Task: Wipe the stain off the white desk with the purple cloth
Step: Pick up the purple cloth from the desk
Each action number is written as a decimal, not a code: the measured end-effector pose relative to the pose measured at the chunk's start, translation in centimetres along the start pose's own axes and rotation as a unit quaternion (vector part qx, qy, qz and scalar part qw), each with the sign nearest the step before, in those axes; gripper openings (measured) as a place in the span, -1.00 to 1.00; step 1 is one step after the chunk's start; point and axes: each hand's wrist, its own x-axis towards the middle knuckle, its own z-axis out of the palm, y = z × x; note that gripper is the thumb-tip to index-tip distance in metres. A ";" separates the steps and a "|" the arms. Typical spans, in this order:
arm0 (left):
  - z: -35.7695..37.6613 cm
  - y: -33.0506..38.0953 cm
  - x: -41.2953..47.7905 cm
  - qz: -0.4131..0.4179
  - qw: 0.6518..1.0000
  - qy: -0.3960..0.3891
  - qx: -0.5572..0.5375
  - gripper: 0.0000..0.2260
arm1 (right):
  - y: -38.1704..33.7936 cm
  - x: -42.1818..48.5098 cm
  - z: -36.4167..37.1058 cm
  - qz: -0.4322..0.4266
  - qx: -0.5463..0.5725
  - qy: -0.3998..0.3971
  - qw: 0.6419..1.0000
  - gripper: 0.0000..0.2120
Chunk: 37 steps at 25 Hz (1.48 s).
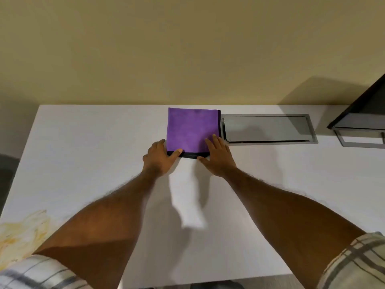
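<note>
The purple cloth (190, 128), folded square with a dark hem, lies flat on the white desk (93, 147) near its back edge. My left hand (159, 157) is at the cloth's near left corner, thumb on the hem and fingers curled by the side edge. Over at the near right corner, my right hand (217, 156) lies with fingers flat on the cloth and its thumb at the hem. A yellow stain (23, 236) spreads over the desk's near left part, far from the cloth and partly hidden by my left sleeve.
A grey metal cable hatch (268, 129) is set into the desk right beside the cloth. A dark monitor on a grey stand (362, 130) occupies the far right. A beige wall runs behind the desk. The desk's left edge and front edge are in view.
</note>
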 end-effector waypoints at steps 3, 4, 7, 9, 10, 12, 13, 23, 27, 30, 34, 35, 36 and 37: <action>0.6 0.7 1.4 -0.040 0.995 0.000 -0.091 -0.45 | -0.1 0.6 1.2 0.008 -0.001 -0.034 0.999 -0.25; 0.8 0.9 1.8 -0.061 0.990 -0.003 -0.125 -0.47 | -0.3 0.5 1.5 0.008 0.002 -0.040 0.999 -0.24; 1.4 1.5 3.3 -0.101 0.981 -0.001 -0.168 -0.52 | 0.0 0.6 2.1 0.009 0.002 -0.038 0.999 -0.22; 1.7 1.8 4.2 -0.135 0.977 -0.008 -0.163 -0.55 | 0.2 0.6 2.0 0.004 -0.002 -0.033 0.999 -0.23; 1.8 1.9 4.6 -0.148 0.974 -0.009 -0.169 -0.58 | 0.2 0.6 2.0 0.000 -0.004 -0.031 1.000 -0.23; 1.7 2.3 4.8 -0.143 0.971 0.002 -0.194 -0.66 | 0.3 0.6 1.7 -0.007 -0.003 -0.025 1.000 -0.26; 1.5 2.7 4.7 -0.120 0.972 0.015 -0.200 -0.70 | 0.4 0.6 1.4 -0.008 -0.002 -0.021 1.000 -0.29; -4.5 6.9 1.3 0.169 0.981 0.024 -0.090 -0.80 | -2.1 1.2 -5.2 -0.026 0.204 0.084 0.975 -0.40; -7.9 7.3 -1.2 0.244 0.968 0.044 0.032 -0.87 | -3.2 1.6 -7.5 0.006 0.268 0.083 0.960 -0.17; -10.3 6.7 -3.9 0.283 0.957 0.056 0.024 -0.87 | -3.8 0.5 -7.9 0.012 0.349 0.074 0.934 0.03; -13.1 4.7 -8.2 0.297 0.950 0.095 0.011 -0.81 | -5.6 -2.5 -7.2 -0.034 0.417 0.065 0.906 -0.10; -13.7 3.9 -9.4 0.292 0.951 0.104 0.007 -0.81 | -6.5 -3.3 -7.0 -0.038 0.432 0.070 0.898 -0.20; -14.1 2.9 -10.6 0.282 0.953 0.112 0.004 -0.81 | -7.2 -4.2 -6.6 -0.042 0.444 0.076 0.892 -0.32; -14.6 1.8 -11.9 0.271 0.955 0.123 0.001 -0.81 | -8.2 -5.1 -6.2 -0.050 0.449 0.083 0.888 -0.46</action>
